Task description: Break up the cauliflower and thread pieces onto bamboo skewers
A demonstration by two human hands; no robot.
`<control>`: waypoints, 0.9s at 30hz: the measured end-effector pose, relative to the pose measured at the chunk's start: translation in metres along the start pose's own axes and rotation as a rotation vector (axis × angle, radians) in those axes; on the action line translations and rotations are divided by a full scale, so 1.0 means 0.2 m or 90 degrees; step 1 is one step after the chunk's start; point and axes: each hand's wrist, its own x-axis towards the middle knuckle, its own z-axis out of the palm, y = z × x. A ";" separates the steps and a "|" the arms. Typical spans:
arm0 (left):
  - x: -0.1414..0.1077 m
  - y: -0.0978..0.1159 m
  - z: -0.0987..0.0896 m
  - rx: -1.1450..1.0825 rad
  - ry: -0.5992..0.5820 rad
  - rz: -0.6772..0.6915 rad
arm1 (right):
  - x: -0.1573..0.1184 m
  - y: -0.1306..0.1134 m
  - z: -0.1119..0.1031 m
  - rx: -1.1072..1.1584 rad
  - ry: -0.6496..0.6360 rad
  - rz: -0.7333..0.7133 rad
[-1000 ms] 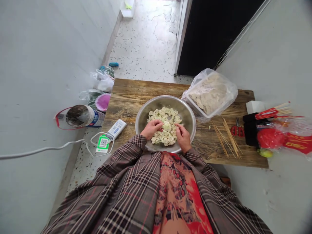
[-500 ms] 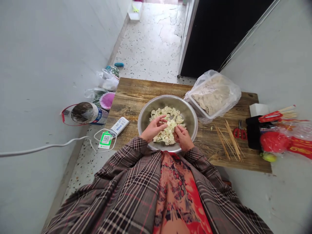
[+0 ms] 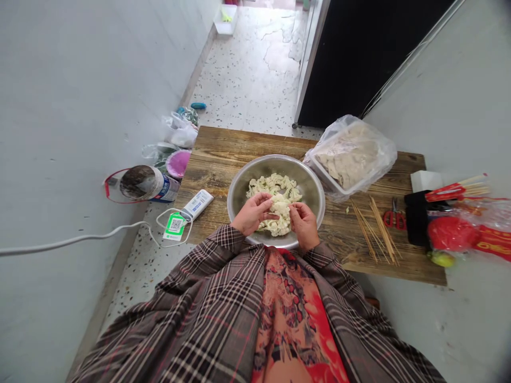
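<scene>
A wide steel bowl [image 3: 235, 186] holds pale cauliflower florets [image 3: 275, 183]. Over its left side is my left hand [image 3: 252, 214], thumb and fingers apart, fingertips close beside a floret. My right hand [image 3: 305, 226] is closed at the bowl's right side, its thumb and fingertips pinched on the edge of a cauliflower piece [image 3: 282, 207] between the two hands. Part of that piece blends with the florets beneath, so its outline is unclear.
The bowl stands on a wooden table [image 3: 223, 141]. To its right are a bagged tub [image 3: 351, 154] of greyish food, wooden skewers [image 3: 381, 229] and red-handled scissors [image 3: 394, 215]. A white power bank [image 3: 197, 205] with a cable lies left; a bucket [image 3: 146, 183] stands beyond the table edge.
My left hand's fingers have curled in and its thumb has come nearer to them. My right hand has shifted slightly right. The whole view has moved a little.
</scene>
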 end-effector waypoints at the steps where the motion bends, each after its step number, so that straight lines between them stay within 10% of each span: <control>1: 0.00 0.00 0.00 -0.004 0.000 0.007 | 0.00 -0.01 -0.01 -0.012 -0.005 -0.013; 17: -0.02 0.02 0.11 0.153 -0.056 0.042 | -0.01 -0.14 -0.01 -0.401 0.027 -0.260; 27: 0.00 0.02 0.11 0.097 -0.013 -0.010 | 0.03 -0.13 -0.02 -0.173 0.012 -0.118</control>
